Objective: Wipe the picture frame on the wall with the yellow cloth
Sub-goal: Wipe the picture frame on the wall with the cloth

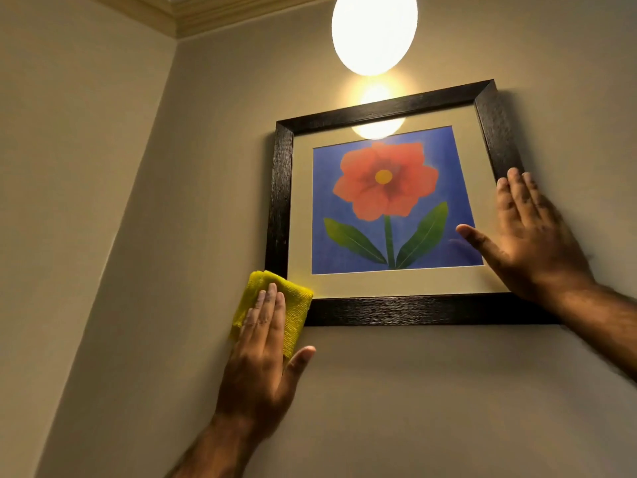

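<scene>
Left hand [260,360], flat, is pressing folded yellow cloth [275,307] against black wooden picture frame [389,310]'s lower-left corner; right hand [527,239], open-palmed, is bracing its right side.

Two beige painted walls [448,391] meet at an inside corner left of centre. Left wall [69,167] in softer light, a diagonal shadow band running down it. Cream stepped cornice [193,15] along the ceiling line, top left. Round white lamp [374,31] lit at top centre, overexposed; warm glow patch on the wall directly beneath it.
</scene>
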Demonstrator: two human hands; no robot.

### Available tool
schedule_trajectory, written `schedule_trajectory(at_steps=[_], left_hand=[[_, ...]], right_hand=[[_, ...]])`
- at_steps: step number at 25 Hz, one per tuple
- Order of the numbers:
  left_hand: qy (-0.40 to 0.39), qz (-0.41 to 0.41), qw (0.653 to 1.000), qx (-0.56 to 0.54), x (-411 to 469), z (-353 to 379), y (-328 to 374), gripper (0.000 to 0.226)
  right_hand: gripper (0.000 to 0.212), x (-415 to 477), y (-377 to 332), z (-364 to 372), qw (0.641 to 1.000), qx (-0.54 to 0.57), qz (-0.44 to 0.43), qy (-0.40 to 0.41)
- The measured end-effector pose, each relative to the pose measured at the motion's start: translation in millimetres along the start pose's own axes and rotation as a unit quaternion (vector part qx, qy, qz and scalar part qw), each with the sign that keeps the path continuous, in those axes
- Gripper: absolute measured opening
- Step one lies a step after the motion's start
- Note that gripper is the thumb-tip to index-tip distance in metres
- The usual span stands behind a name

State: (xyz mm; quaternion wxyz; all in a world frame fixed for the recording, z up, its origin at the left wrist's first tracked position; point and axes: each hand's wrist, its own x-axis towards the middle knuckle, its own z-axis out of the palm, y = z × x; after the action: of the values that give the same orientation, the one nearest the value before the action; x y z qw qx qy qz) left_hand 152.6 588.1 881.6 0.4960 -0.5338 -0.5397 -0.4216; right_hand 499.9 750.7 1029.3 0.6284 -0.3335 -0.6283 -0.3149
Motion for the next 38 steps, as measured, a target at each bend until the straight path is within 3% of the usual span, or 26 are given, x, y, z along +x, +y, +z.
schedule_trajectory(at_steps=[4,8,13,18,23,29,33,38], left_hand=[[0.014,0.013,1.0,-0.003,57,-9,-4,0.093],[0.008,-0.024,1.0,0.016,175,-27,-4,0.123],[-0.043,-0.047,0.997,0.044,276,-44,-10,0.119],[-0.025,-0.027,0.999,0.04,243,-35,-13,0.12],[-0.028,0.02,0.999,0.018,101,-16,-16,0.104],[-0.083,-0.004,0.996,0.01,-16,-11,-6,0.094],[-0.085,0.0,0.996,0.009,23,-21,-8,0.097],[-0.06,-0.038,0.997,0.026,169,-33,-9,0.121]], right_hand=[[0.108,-1,-2,0,1.0,-0.008,0.002,0.007],[0.107,-2,-2,0,1.0,-0.016,0.002,0.012],[0.107,-3,-2,-1,1.0,-0.019,0.003,0.014],[0.106,0,-2,1,1.0,-0.024,0.004,0.014],[0.106,0,-3,1,1.0,-0.018,0.004,0.013],[0.105,0,-5,-2,1.0,-0.017,0.006,0.012],[0.105,-1,-4,-2,1.0,-0.018,0.004,0.014],[0.106,-2,-3,-1,1.0,-0.024,0.003,0.019]])
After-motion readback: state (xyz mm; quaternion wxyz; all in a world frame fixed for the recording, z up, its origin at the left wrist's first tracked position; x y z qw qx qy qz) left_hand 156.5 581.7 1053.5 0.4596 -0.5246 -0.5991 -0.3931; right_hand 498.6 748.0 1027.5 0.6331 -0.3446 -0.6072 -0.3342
